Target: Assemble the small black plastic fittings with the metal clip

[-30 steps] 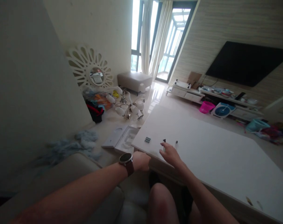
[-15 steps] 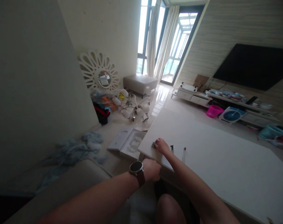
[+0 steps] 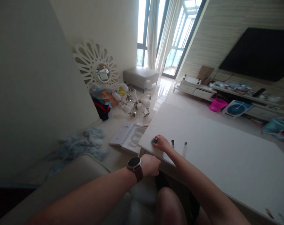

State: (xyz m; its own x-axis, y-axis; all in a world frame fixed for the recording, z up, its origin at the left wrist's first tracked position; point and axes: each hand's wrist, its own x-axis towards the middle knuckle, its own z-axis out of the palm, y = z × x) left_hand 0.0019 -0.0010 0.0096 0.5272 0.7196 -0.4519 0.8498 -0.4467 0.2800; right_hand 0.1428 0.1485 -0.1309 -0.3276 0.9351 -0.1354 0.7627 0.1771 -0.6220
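My right hand (image 3: 161, 143) rests on the near left corner of the white table (image 3: 202, 137). Its fingers are curled over some small dark grey pieces (image 3: 154, 141), whose kind is too small to make out. My left hand (image 3: 151, 164) is closed in a fist just off the table's front edge, and whatever it may hold is hidden. A watch (image 3: 134, 162) with a brown strap is on the left wrist. Right of my right hand, a small black object (image 3: 172, 143) and a thin stick with a dark tip (image 3: 185, 148) lie on the table.
An open white box (image 3: 129, 137) lies on the floor beyond the table corner. Behind it is a chandelier (image 3: 138, 104) with white shades. Grey-blue cloth (image 3: 83, 147) lies at left, near a sofa (image 3: 85, 168). A pink basket (image 3: 218, 105) stands by the TV cabinet.
The view has tilted down slightly. My right hand stays at the table corner with its fingers over the dark pieces; my left fist keeps nearly the same place by the edge.
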